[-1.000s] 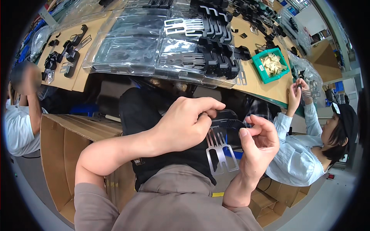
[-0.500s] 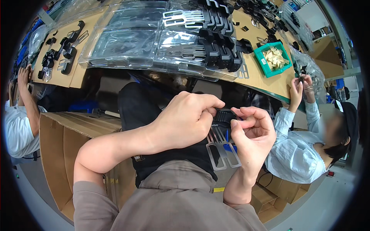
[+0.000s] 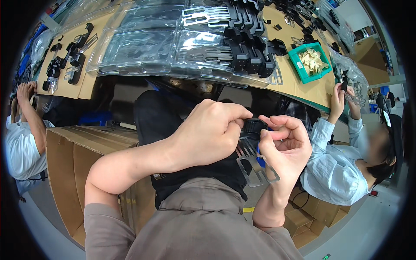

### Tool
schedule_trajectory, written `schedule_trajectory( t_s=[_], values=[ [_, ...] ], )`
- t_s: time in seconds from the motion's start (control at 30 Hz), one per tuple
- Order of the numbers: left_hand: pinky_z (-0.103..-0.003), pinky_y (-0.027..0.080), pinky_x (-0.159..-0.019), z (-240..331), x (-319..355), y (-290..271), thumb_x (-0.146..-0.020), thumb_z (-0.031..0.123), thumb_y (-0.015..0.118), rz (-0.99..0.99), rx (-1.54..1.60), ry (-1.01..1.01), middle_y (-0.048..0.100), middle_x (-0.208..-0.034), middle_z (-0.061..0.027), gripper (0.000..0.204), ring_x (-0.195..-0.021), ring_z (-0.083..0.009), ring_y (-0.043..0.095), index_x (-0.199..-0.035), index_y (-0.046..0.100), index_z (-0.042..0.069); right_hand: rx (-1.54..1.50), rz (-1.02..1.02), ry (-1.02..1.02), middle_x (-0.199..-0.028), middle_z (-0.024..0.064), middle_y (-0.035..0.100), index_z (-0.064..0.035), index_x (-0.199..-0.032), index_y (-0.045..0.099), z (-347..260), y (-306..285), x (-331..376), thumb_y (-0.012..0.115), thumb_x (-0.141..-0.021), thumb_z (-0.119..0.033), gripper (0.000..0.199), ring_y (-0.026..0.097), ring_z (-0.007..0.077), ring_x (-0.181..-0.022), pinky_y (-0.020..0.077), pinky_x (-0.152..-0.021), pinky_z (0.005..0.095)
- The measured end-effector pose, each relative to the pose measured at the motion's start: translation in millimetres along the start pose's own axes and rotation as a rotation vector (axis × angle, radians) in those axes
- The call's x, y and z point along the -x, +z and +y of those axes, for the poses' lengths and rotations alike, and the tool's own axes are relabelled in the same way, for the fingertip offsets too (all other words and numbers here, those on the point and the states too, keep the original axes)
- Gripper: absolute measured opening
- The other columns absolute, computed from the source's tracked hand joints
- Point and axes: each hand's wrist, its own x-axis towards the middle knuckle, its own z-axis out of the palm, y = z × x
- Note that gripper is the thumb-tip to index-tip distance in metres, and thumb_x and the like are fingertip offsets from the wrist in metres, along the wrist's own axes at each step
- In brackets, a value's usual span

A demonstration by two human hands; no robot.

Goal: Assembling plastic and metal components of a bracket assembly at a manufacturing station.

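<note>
In front of my lap I hold a black plastic part (image 3: 255, 126) joined to a slotted silver metal blade with prongs and toothed edges (image 3: 253, 170). My left hand (image 3: 211, 132) is closed, its index finger and thumb pinching the black part's left end. On the other end are the bent fingers and thumb of my right hand (image 3: 288, 145). The metal blade hangs below the black part, close to my right wrist. A small blue thing (image 3: 260, 161) shows behind the blade, partly covered by my right hand.
Clear plastic trays (image 3: 138, 52) on the table hold stacks of similar black-handled blades (image 3: 247, 54). A green bin (image 3: 299, 54) contains pale flat pieces. Loose black parts (image 3: 76, 65) lie at left. A cardboard box (image 3: 65, 173) stands left of me. Co-workers sit on both sides.
The black part and its blade have tilted in my hands, the blade's lower end swinging right toward my right wrist. The co-worker at right has raised a black-handled metal piece slightly.
</note>
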Motion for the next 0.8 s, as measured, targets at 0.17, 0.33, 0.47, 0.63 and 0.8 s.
schedule_trajectory(
  t_s=[0.17, 0.33, 0.47, 0.63, 0.8],
  values=[
    [-0.028, 0.045, -0.052, -1.2, -0.2, -0.1, -0.080, -0.008, 0.050, 0.000, 0.006, 0.014, 0.077, -0.084, -0.0138, 0.038, -0.057, -0.0173, 0.057, -0.108, 0.074, -0.008, 0.009, -0.008, -0.017, -0.085, 0.0077, 0.068, 0.0023, -0.111, 0.065, 2.5, 0.3, -0.9, 0.069, -0.078, 0.014, 0.036, 0.075, 0.0220, -0.101, 0.0589, -0.082, 0.0251],
    [-0.028, 0.046, -0.053, -3.0, -0.5, 0.4, -0.080, -0.008, 0.050, 0.015, -0.007, 0.045, 0.077, -0.084, -0.0141, 0.037, -0.058, -0.0177, 0.058, -0.108, 0.074, -0.008, 0.023, -0.006, 0.010, -0.084, 0.0073, 0.067, 0.0023, -0.112, 0.065, 2.6, 1.8, -1.5, 0.069, -0.078, 0.014, 0.036, 0.075, 0.0226, -0.102, 0.0592, -0.082, 0.0257],
    [-0.029, 0.046, -0.053, -1.2, -1.0, 0.2, -0.080, -0.008, 0.050, 0.006, 0.024, 0.029, 0.077, -0.084, -0.0149, 0.037, -0.058, -0.0179, 0.059, -0.108, 0.074, -0.008, 0.021, -0.006, 0.013, -0.081, 0.0060, 0.066, 0.0022, -0.112, 0.065, 2.1, 2.2, -1.7, 0.068, -0.078, 0.014, 0.036, 0.075, 0.0225, -0.102, 0.0593, -0.082, 0.0258],
    [-0.028, 0.046, -0.052, -4.2, -0.7, 1.1, -0.080, -0.008, 0.050, 0.020, -0.001, 0.043, 0.077, -0.085, -0.0157, 0.037, -0.058, -0.0179, 0.059, -0.108, 0.074, -0.008, 0.017, -0.001, 0.024, -0.077, 0.0047, 0.065, 0.0022, -0.112, 0.065, 2.3, 2.8, -1.5, 0.069, -0.078, 0.014, 0.037, 0.075, 0.0229, -0.102, 0.0596, -0.083, 0.0258],
    [-0.028, 0.046, -0.052, -1.4, -1.0, -0.4, -0.080, -0.007, 0.050, 0.000, -0.016, 0.022, 0.078, -0.086, -0.0165, 0.037, -0.057, -0.0177, 0.059, -0.108, 0.074, -0.009, 0.004, 0.010, 0.047, -0.075, 0.0037, 0.064, 0.0025, -0.113, 0.065, 1.7, 2.6, -1.7, 0.069, -0.078, 0.015, 0.038, 0.075, 0.0234, -0.103, 0.0599, -0.085, 0.0263]
  ],
)
